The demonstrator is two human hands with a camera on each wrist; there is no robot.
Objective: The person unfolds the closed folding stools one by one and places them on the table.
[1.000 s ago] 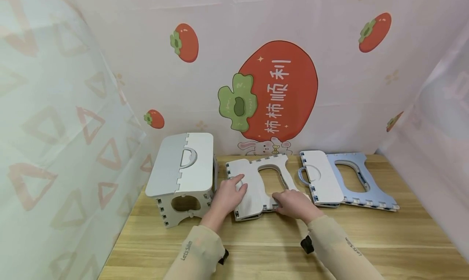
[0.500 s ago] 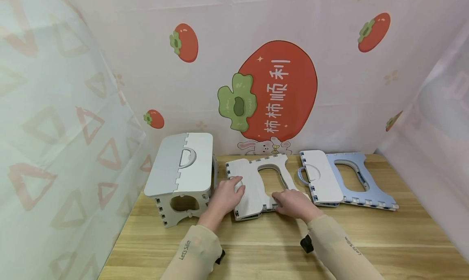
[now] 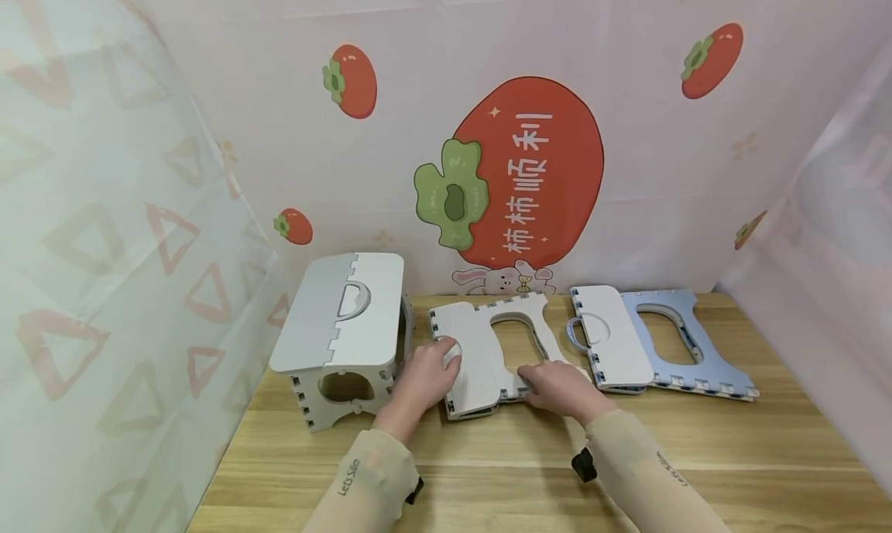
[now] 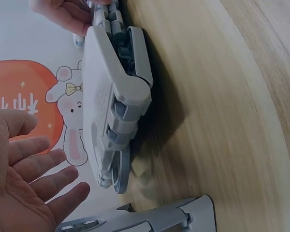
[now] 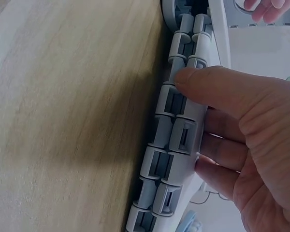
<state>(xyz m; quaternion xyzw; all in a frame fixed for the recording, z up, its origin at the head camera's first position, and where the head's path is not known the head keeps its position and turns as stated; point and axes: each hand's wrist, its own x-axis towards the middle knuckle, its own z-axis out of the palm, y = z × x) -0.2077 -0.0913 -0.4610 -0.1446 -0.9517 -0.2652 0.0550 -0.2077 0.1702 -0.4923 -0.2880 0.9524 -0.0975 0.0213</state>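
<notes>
shift since a second ago: left hand (image 3: 420, 378) has slid slightly toward nine o'clock, and the standing stool (image 3: 372, 316) has edged the same way; right hand (image 3: 560, 390) and folded white stool (image 3: 477, 366) keep their places.
folded white stool: lies on the wooden table (image 3: 488, 479), at about five o'clock from the middle of the head view; its cut-out leg panel points toward two, its handle side toward nine.
right hand grip: at four o'clock on that stool, thumb on the hinged edge (image 5: 181, 169), fingers on the panel's other face, pinching it.
left hand fingers: loosely spread and holding nothing, between the folded white stool and the standing stool; whether the hand touches the standing one, i cannot tell.
standing stool: at nine o'clock, upright on its legs, top half grey and half white, with a curved handle mid-seam.
blue-and-white stool (image 3: 620, 355): at three o'clock, folded flat, blue handle toward nine.
sleeves: cream, lettered, entering from five and seven o'clock.
backdrop: at twelve o'clock, a big red fruit (image 3: 488, 231) with white lettering, a rabbit (image 3: 503, 283) below it.
</notes>
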